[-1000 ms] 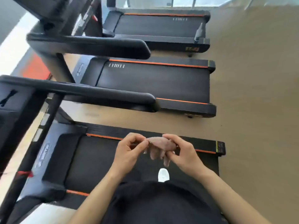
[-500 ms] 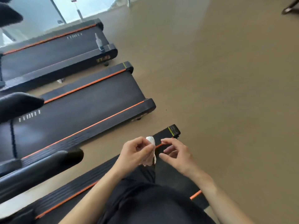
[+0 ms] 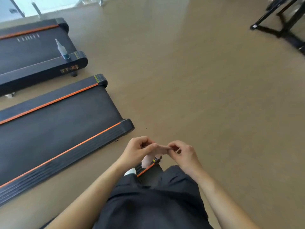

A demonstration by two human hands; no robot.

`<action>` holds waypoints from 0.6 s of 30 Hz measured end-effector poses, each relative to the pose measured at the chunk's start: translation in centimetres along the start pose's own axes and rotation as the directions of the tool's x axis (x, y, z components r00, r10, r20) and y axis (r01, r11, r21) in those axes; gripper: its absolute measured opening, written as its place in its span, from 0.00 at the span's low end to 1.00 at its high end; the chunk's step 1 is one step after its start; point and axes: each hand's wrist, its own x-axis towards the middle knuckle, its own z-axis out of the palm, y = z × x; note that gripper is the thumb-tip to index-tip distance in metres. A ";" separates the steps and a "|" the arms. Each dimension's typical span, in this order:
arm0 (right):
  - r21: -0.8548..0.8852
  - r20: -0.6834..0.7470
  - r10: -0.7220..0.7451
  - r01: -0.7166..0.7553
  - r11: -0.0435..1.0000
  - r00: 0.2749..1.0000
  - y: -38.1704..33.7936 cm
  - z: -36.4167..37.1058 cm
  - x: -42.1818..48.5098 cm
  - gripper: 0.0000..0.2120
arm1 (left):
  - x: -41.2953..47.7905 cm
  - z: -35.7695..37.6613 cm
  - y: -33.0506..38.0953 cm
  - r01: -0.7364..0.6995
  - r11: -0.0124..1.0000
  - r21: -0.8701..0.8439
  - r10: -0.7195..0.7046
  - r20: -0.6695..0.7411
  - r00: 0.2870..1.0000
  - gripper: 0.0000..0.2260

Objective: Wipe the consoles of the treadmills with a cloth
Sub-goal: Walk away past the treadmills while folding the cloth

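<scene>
A tan floor (image 3: pixel 189 80) fills most of the head view, with a black frame (image 3: pixel 283 22) at the upper right. 2 treadmill decks (image 3: pixel 54 129) lie at the left, and a spray bottle (image 3: pixel 61 50) stands on the far deck (image 3: pixel 33 52). Compared with 0.5 s earlier, the decks are seen shifted up and leftward, and the view has swung right. The cloth (image 3: pixel 158 150) is now pinched at both ends: the left hand (image 3: pixel 138 150) and right hand (image 3: pixel 183 152) are curled closed on it, stretched between them, above the near treadmill's end (image 3: pixel 148 169).
</scene>
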 end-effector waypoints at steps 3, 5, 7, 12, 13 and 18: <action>0.024 0.016 0.026 -0.026 0.999 1.000 1.5 -2.3 4.9 0.06 | 5.5 -0.2 0.1 0.002 0.999 0.037 -0.002 -0.008 1.000 0.07; 0.040 0.010 0.038 -0.038 0.998 0.999 3.2 -3.4 9.1 0.08 | 9.7 -0.1 0.0 -0.003 0.998 0.065 0.003 -0.007 1.000 0.07; 0.061 0.009 0.031 -0.032 0.998 0.999 5.3 -4.2 14.2 0.09 | 14.4 0.1 -0.9 -0.003 0.997 0.082 0.004 -0.011 1.000 0.07; 0.074 0.039 -0.025 0.022 0.997 0.999 12.9 -5.2 28.3 0.09 | 29.1 1.6 -7.5 -0.014 0.951 0.310 0.028 -0.042 0.999 0.03; 0.087 0.042 -0.057 0.053 0.995 0.998 14.9 -5.4 32.0 0.08 | 32.8 2.0 -8.9 -0.021 0.942 0.334 0.042 -0.055 0.998 0.03; 0.087 0.172 -0.174 0.161 0.983 0.970 20.3 -9.4 48.3 0.08 | 46.5 3.5 -11.5 0.011 0.981 0.194 0.040 -0.260 0.965 0.10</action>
